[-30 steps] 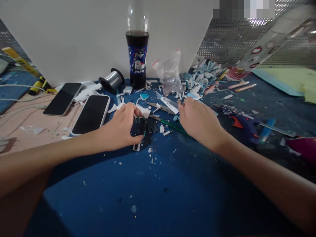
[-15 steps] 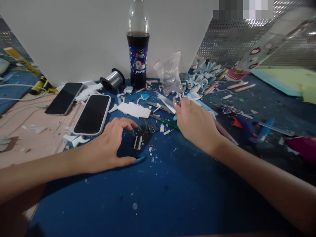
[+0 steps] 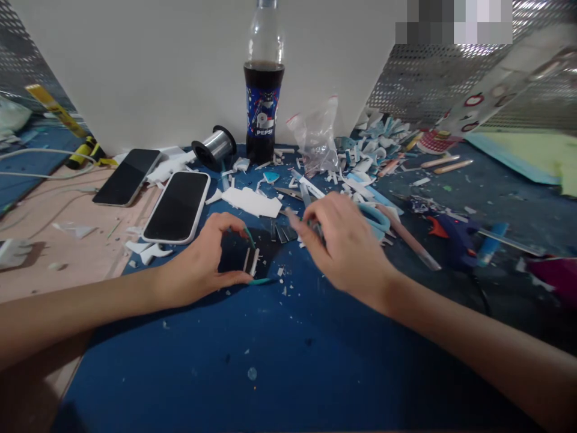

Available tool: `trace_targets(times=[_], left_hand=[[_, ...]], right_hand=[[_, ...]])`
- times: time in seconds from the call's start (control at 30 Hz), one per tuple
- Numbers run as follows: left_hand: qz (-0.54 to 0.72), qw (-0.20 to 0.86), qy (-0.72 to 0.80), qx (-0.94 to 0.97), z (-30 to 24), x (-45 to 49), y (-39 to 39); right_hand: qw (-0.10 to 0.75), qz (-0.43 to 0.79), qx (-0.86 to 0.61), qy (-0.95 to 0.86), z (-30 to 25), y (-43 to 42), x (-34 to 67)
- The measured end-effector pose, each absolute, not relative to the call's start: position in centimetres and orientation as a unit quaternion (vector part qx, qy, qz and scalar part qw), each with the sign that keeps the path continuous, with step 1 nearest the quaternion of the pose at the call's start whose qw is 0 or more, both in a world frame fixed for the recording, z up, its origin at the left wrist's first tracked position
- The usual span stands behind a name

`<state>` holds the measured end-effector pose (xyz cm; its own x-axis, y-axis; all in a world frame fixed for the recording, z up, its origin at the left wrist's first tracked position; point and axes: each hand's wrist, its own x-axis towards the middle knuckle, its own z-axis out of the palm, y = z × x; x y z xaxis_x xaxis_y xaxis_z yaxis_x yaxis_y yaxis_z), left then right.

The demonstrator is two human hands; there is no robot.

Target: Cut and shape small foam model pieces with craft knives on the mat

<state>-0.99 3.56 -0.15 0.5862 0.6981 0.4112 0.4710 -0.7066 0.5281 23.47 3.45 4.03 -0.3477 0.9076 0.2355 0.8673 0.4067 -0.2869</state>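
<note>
My left hand (image 3: 198, 267) rests on the blue mat (image 3: 270, 355), its thumb and curled fingers closed round the edges of a small dark piece (image 3: 243, 255) with white strips on it. My right hand (image 3: 345, 246) hovers just right of that piece, index finger reaching left over small dark offcuts (image 3: 283, 233). Its fingertips are blurred, and a bit of green shows under them. Light-blue-handled scissors (image 3: 376, 219) lie directly behind this hand. A white foam cutout (image 3: 252, 202) lies beyond both hands.
Two phones (image 3: 178, 206) (image 3: 127, 177) lie face up at the left. A Pepsi bottle (image 3: 264, 114), a wire spool (image 3: 215, 146) and a plastic bag (image 3: 318, 135) stand at the back. Foam scraps (image 3: 374, 141), pencils (image 3: 444, 162) and a glue gun (image 3: 455, 234) fill the right.
My left hand drew back toward me and closed round the dark piece. My right hand left the bag area and swept left and nearer, uncovering the scissors.
</note>
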Motion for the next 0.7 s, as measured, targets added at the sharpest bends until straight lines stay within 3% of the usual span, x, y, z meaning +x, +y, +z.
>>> trace_targets(times=[0.1, 0.2, 0.5, 0.7], left_hand=[[0.375, 0.143, 0.288, 0.869, -0.6, -1.3, 3.7], [0.399, 0.133, 0.277, 0.864, -1.0, -1.5, 4.0], [0.342, 0.114, 0.327, 0.873, 0.8, -1.9, 3.9], [0.309, 0.042, 0.340, 0.887, 0.5, -2.2, 3.9]], right_hand=[[0.205, 0.346, -0.462, -0.791, 3.4, 2.4, 22.1], [0.216, 0.474, -0.433, -0.736, 3.2, 2.0, 20.5], [0.269, 0.507, -0.431, -0.696, 2.7, 3.4, 18.2], [0.297, 0.528, -0.426, -0.672, 2.0, 3.8, 17.9]])
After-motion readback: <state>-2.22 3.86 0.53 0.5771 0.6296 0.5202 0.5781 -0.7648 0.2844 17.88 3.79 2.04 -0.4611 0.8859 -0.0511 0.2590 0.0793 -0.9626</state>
